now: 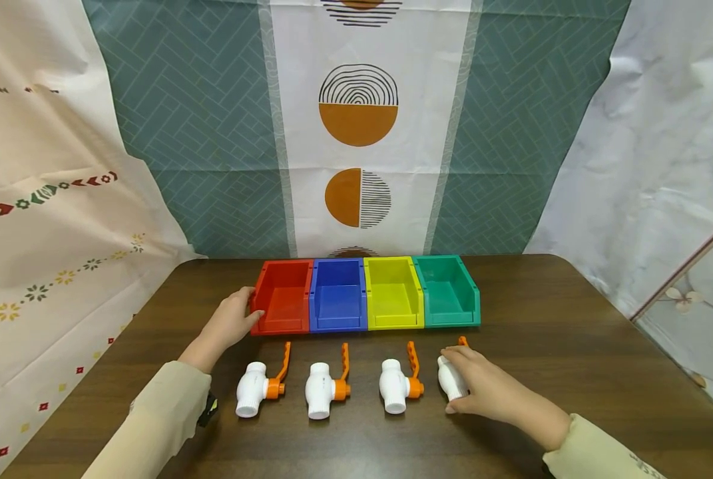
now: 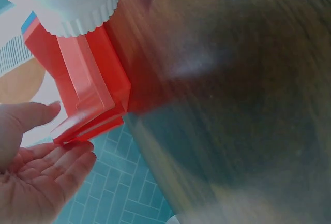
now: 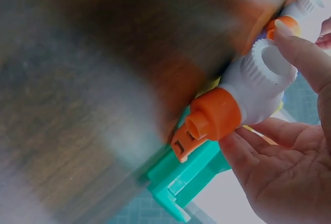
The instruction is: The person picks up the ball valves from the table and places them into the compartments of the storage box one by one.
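My right hand (image 1: 482,386) spans the rightmost white ball valve (image 1: 451,378), thumb at its near end and fingers at its far side. In the right wrist view this valve (image 3: 258,87) shows its ribbed open end and orange handle (image 3: 189,144); the hand hides part of its body. My left hand (image 1: 232,318) is at the left wall of the red bin (image 1: 281,326). In the left wrist view its fingers (image 2: 70,157) lie fairly straight against the red bin's wall (image 2: 85,79), with the thumb apart.
Three more white ball valves with orange handles, the left (image 1: 251,389), second (image 1: 319,391) and third (image 1: 394,386), lie in a row. Behind them stand joined blue (image 1: 338,324), yellow (image 1: 395,322) and green (image 1: 452,319) bins. A patterned cloth (image 1: 212,133) hangs behind the wooden table (image 1: 542,319).
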A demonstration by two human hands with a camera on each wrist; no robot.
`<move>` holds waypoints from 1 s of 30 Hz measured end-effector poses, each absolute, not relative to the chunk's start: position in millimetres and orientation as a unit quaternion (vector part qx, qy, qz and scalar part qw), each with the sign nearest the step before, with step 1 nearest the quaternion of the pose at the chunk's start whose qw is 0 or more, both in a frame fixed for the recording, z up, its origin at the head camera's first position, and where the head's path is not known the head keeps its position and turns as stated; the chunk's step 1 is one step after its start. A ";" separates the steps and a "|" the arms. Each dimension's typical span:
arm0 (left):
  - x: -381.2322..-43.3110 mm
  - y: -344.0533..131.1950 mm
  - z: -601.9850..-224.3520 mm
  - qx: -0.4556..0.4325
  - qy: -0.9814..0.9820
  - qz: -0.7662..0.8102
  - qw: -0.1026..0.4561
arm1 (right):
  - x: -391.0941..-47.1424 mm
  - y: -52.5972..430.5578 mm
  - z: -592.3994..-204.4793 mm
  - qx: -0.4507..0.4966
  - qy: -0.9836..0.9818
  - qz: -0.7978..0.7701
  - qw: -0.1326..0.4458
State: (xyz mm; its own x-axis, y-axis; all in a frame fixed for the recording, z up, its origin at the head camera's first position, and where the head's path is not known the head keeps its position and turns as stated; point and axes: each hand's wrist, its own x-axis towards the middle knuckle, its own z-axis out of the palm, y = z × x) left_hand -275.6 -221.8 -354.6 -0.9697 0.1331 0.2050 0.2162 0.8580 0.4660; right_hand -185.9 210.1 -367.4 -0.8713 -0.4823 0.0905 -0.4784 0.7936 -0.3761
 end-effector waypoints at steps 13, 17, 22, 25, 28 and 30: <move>-277.3 -223.3 -359.1 -0.111 -0.957 -0.243 0.111 | -187.8 209.5 -362.1 -0.246 0.946 -0.208 0.031; -278.8 -223.9 -359.4 -0.111 -0.958 -0.239 0.109 | -187.9 209.7 -362.0 -0.245 0.946 -0.209 0.029; -280.4 -223.4 -358.8 -0.109 -0.960 -0.240 0.091 | -188.6 210.5 -363.3 -0.251 0.946 -0.206 0.020; -280.7 -223.3 -358.9 -0.106 -0.962 -0.238 0.080 | -189.3 210.4 -363.6 -0.255 0.945 -0.204 0.017; -279.7 -222.9 -359.4 -0.105 -0.964 -0.234 0.072 | -189.5 210.2 -363.5 -0.257 0.945 -0.203 0.022; -279.2 -223.2 -360.1 -0.106 -0.965 -0.230 0.071 | -189.1 210.2 -363.2 -0.257 0.944 -0.204 0.027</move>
